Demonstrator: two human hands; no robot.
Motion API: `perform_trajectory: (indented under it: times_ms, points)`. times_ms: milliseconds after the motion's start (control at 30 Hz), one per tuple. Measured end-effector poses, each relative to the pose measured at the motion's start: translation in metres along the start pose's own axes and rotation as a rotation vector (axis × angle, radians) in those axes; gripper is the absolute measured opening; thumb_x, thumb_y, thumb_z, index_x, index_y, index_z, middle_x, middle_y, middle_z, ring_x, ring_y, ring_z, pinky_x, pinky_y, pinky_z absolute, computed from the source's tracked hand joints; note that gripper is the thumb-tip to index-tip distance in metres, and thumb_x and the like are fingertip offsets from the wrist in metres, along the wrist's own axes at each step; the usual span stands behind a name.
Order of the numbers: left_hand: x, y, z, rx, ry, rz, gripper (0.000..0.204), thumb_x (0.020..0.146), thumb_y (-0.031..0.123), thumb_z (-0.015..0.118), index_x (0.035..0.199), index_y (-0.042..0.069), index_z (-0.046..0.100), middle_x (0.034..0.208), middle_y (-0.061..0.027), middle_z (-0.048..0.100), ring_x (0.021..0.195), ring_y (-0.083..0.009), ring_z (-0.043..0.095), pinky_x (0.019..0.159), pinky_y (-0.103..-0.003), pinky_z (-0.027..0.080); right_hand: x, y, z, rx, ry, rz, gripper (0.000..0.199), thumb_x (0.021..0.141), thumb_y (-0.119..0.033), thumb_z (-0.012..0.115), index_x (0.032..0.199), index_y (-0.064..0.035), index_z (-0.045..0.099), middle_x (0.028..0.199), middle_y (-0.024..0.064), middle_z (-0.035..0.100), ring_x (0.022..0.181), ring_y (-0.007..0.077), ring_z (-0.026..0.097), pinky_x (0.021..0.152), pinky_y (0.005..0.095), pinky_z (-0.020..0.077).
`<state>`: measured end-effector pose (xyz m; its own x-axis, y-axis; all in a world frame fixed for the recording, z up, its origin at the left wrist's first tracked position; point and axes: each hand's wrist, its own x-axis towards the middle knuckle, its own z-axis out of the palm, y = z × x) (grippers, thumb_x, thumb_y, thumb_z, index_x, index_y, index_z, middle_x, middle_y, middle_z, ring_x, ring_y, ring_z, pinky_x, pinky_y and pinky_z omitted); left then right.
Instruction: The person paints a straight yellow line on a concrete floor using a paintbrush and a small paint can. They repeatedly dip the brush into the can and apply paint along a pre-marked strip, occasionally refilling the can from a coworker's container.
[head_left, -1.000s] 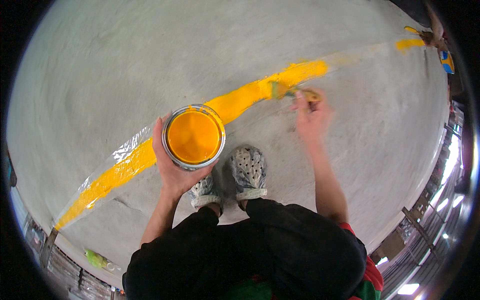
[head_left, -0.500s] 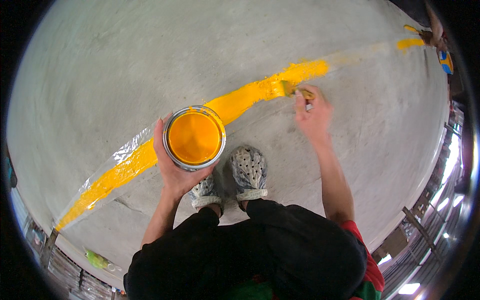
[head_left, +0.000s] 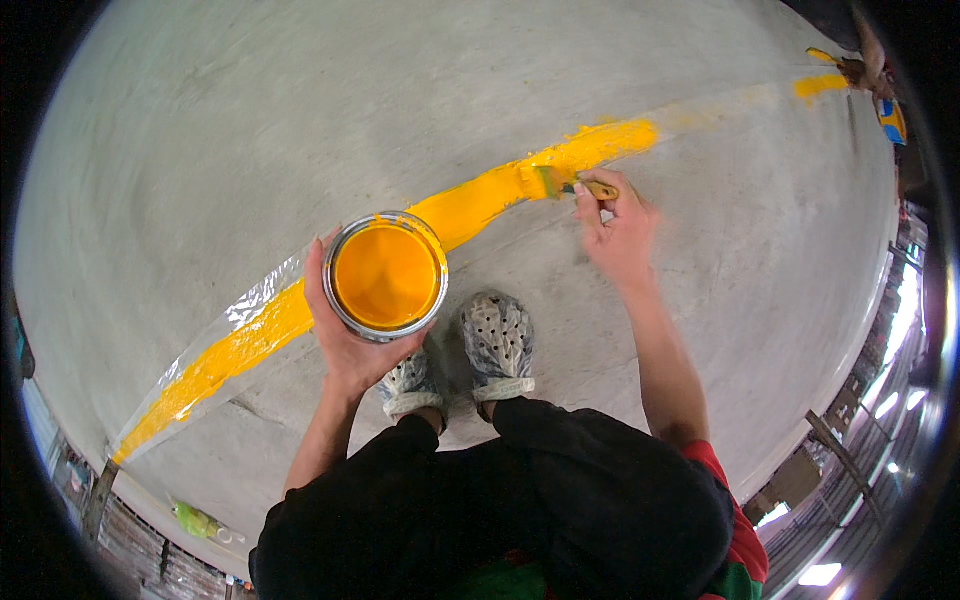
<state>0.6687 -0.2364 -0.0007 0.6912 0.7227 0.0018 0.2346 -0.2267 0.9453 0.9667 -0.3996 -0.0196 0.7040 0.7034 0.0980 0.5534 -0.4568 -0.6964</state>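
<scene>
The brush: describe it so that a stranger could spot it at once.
On the grey floor, find the yellow stripe and follow it rightward from the can in the left hand. The brush is at the stripe's lower edge, held in the right hand. Unlike the wide, round can, it is slim, with a tan handle.

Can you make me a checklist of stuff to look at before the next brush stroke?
1. Paint can held by the left hand: ok.
2. Yellow paint inside the can: ok.
3. Paintbrush held by the right hand, bristles at the yellow stripe: ok.
4. Right clog off the stripe: ok, bare floor shows between.
5. Stripe's right end neat: not ok, its edge is ragged.
6. Left clog's toe clear: cannot tell, the can and hand hide it.
</scene>
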Motion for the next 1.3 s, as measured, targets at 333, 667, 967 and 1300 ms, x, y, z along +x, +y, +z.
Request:
perform_trajectory:
  times_ms: [333, 667, 967, 1300]
  points:
    - [-0.001, -0.002, 0.001, -0.025, 0.007, -0.032, 0.131, 0.061, 0.023, 0.094, 0.155, 0.006, 0.006, 0.15, -0.0199, 0.033, 0.137, -0.0321, 0.042, 0.115, -0.045, 0.033, 0.008, 0.017, -0.013, 0.174, -0.01, 0.114, 0.015, 0.093, -0.008, 0.065, 0.105, 0.001, 0.064, 0.08, 0.0103, 0.07, 0.066, 0.0153, 0.072, 0.059, 0.0258, 0.0556]
    - [-0.001, 0.001, -0.002, 0.032, -0.019, -0.015, 0.129, 0.061, 0.023, 0.094, 0.155, 0.005, 0.006, 0.151, -0.0211, 0.031, 0.137, -0.0327, 0.041, 0.116, -0.045, 0.032, 0.016, 0.029, -0.014, 0.01, 0.2, 0.114, 0.016, 0.094, -0.008, 0.065, 0.106, 0.0017, 0.063, 0.08, 0.0081, 0.069, 0.063, 0.0114, 0.069, 0.058, 0.0236, 0.0534]
    - [-0.002, 0.001, -0.001, 0.005, -0.011, -0.02, 0.129, 0.062, 0.022, 0.093, 0.155, 0.006, 0.006, 0.151, -0.0205, 0.03, 0.138, -0.0328, 0.041, 0.116, -0.045, 0.032, 0.02, 0.028, -0.016, 0.095, 0.117, 0.123, 0.016, 0.094, -0.01, 0.065, 0.107, 0.0003, 0.064, 0.079, 0.0075, 0.069, 0.065, 0.0125, 0.07, 0.059, 0.0241, 0.0539]
    - [-0.003, 0.002, -0.001, -0.035, 0.001, -0.042, 0.129, 0.062, 0.022, 0.093, 0.155, 0.006, 0.006, 0.151, -0.0202, 0.03, 0.138, -0.0321, 0.041, 0.116, -0.045, 0.032, 0.008, 0.025, -0.02, -0.169, 0.084, -0.077, 0.018, 0.094, -0.011, 0.067, 0.107, 0.0002, 0.066, 0.082, 0.0084, 0.071, 0.067, 0.013, 0.071, 0.059, 0.0232, 0.0537]
